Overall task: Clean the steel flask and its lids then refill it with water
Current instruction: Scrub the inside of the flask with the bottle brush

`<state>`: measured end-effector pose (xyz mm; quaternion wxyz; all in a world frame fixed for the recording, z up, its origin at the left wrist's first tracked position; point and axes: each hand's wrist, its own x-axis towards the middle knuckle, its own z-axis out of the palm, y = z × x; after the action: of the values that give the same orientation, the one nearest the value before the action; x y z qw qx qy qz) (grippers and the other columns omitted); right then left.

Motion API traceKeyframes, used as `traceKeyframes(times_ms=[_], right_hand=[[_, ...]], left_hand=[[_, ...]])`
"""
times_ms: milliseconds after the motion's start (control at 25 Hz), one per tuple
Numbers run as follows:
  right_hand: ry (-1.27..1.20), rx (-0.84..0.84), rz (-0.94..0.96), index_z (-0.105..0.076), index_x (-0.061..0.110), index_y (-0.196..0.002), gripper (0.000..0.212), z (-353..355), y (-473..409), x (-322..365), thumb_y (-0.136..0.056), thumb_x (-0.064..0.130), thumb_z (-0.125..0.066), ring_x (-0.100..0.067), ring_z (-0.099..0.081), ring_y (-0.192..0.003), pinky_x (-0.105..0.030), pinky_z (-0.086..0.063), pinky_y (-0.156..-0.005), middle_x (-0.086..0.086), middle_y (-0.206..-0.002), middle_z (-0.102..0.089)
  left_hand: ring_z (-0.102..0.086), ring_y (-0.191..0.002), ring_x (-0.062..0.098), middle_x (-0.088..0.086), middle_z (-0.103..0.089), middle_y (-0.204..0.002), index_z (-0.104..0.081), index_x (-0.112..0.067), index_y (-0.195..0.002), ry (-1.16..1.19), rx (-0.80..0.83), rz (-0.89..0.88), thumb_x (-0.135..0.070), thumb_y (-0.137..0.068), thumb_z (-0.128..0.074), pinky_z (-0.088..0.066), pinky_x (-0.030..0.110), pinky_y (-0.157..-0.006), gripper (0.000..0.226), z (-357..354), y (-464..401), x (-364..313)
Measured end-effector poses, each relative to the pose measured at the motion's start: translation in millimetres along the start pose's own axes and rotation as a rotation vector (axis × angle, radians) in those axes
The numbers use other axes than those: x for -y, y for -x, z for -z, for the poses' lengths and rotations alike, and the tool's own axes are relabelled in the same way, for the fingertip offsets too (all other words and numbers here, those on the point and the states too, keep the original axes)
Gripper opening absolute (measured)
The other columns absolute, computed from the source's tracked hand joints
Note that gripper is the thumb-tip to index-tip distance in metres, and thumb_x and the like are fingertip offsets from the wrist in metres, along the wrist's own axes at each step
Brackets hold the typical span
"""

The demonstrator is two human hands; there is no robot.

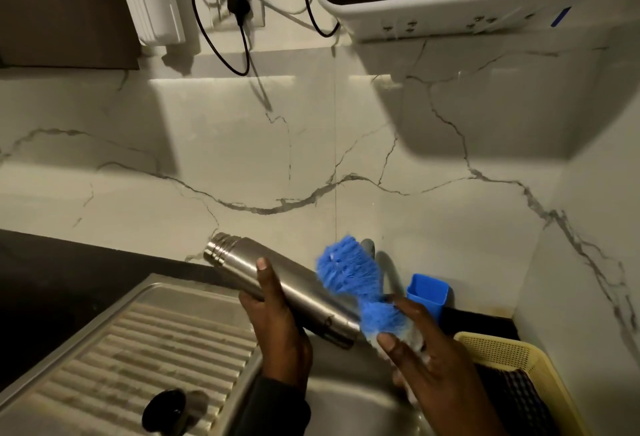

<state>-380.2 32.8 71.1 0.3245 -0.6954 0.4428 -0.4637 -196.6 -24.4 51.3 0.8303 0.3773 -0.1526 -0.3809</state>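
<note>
Scrubbing the flask over the sink

Your left hand grips the open steel flask tilted above the sink; your right hand holds the blue brush against its base.

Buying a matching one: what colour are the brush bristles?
Blue bristles, clearest in the head view.

Flask silver. Brush blue. Cup blue. Basket yellow, tiny holes. Wall white, grey cracks. Worktop black.
</note>
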Motion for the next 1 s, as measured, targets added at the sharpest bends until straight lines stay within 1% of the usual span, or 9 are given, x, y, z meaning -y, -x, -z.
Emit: traceKeyframes(times_ms=[80, 160, 280, 400, 520, 680, 760, 880, 1000], right_hand=[[0.201, 0.034, 0.085, -0.036, 0.073, -0.118, 0.037, 3, -6, 8, -0.084, 0.068, -0.047, 0.014, -0.060, -0.092, -0.006, -0.045, -0.072, 0.035, -0.104, -0.062], [0.265, 0.052, 0.134, -0.027, 0.079, -0.118, 0.046, 14, -16, 18, -0.082, 0.059, -0.048, 0.019, -0.053, -0.102, -0.003, -0.043, -0.079, 0.042, -0.111, -0.053], [0.353, 0.007, 0.289, -0.035, 0.068, -0.127, 0.047, 42, -35, 30, -0.087, 0.049, -0.051, 0.016, -0.053, -0.108, -0.007, -0.043, -0.087, 0.038, -0.119, -0.055], [0.604, 0.004, 0.452, -0.040, 0.059, -0.131, 0.039, 68, -55, 50, -0.092, 0.059, -0.041, 0.000, -0.062, -0.097, -0.016, -0.050, -0.079, 0.026, -0.113, -0.064], [0.827, 0.095, 0.554, -0.041, 0.058, -0.130, 0.042, 89, -72, 78, -0.089, 0.067, -0.035, -0.007, -0.063, -0.094, -0.032, -0.054, -0.077, 0.021, -0.110, -0.067], [1.203, 0.332, 0.513, -0.034, 0.058, -0.131, 0.039, 103, -94, 121, -0.093, 0.055, -0.040, -0.003, -0.054, -0.100, -0.029, -0.048, -0.082, 0.025, -0.112, -0.059], [1.288, 0.393, 0.563, -0.035, 0.056, -0.130, 0.037, 102, -106, 138, -0.095, 0.050, -0.044, -0.004, -0.052, -0.090, -0.026, -0.044, -0.070, 0.023, -0.097, -0.055], [1.466, 0.385, 0.686, -0.040, 0.053, -0.127, 0.035, 95, -125, 156, -0.096, 0.039, -0.049, -0.009, -0.046, -0.078, -0.023, -0.025, -0.053, 0.019, -0.085, -0.043], [1.573, 0.420, 0.768, -0.043, 0.051, -0.122, 0.037, 86, -140, 160, -0.095, 0.027, -0.051, -0.013, -0.046, -0.077, -0.025, -0.032, -0.059, 0.019, -0.083, -0.043]], left_hand=[[-0.067, -0.109, 0.034, 0.007, -0.065, -0.121, -0.053, -0.040, -0.125, -0.122, 0.147, -0.007, -0.052, -0.077, -0.075, -0.056, 0.056, -0.089, 0.055, 5, 2, -2], [-0.071, -0.097, 0.018, 0.003, -0.066, -0.115, -0.052, -0.040, -0.121, -0.310, 0.284, -0.096, -0.043, -0.071, -0.078, -0.060, 0.040, -0.077, 0.057, 10, 7, -8], [-0.068, -0.086, 0.007, -0.007, -0.068, -0.104, -0.053, -0.038, -0.115, -0.532, 0.439, -0.316, -0.038, -0.061, -0.090, -0.056, 0.020, -0.068, 0.065, 13, 14, -17], [-0.067, -0.082, 0.007, -0.011, -0.068, -0.098, -0.055, -0.032, -0.113, -0.625, 0.514, -0.441, -0.028, -0.062, -0.084, -0.052, 0.015, -0.069, 0.059, 16, 12, -23], [-0.066, -0.090, 0.012, -0.009, -0.066, -0.106, -0.054, -0.031, -0.122, -0.720, 0.549, -0.517, -0.027, -0.061, -0.084, -0.055, 0.024, -0.076, 0.068, 20, 5, -26], [-0.062, -0.099, 0.009, -0.017, -0.060, -0.112, -0.051, -0.033, -0.126, -0.904, 0.563, -0.646, -0.028, -0.060, -0.084, -0.054, 0.028, -0.079, 0.074, 19, -2, -27], [-0.062, -0.097, 0.007, -0.019, -0.059, -0.111, -0.050, -0.034, -0.125, -0.953, 0.584, -0.680, -0.029, -0.060, -0.083, -0.053, 0.026, -0.076, 0.073, 16, -2, -30], [-0.061, -0.094, 0.006, -0.018, -0.060, -0.109, -0.051, -0.033, -0.125, -1.011, 0.594, -0.722, -0.035, -0.060, -0.079, -0.050, 0.022, -0.074, 0.072, 13, -3, -35], [-0.061, -0.092, 0.003, -0.019, -0.060, -0.108, -0.049, -0.035, -0.126, -1.078, 0.653, -0.745, -0.044, -0.059, -0.074, -0.044, 0.010, -0.072, 0.072, 10, -6, -41]])
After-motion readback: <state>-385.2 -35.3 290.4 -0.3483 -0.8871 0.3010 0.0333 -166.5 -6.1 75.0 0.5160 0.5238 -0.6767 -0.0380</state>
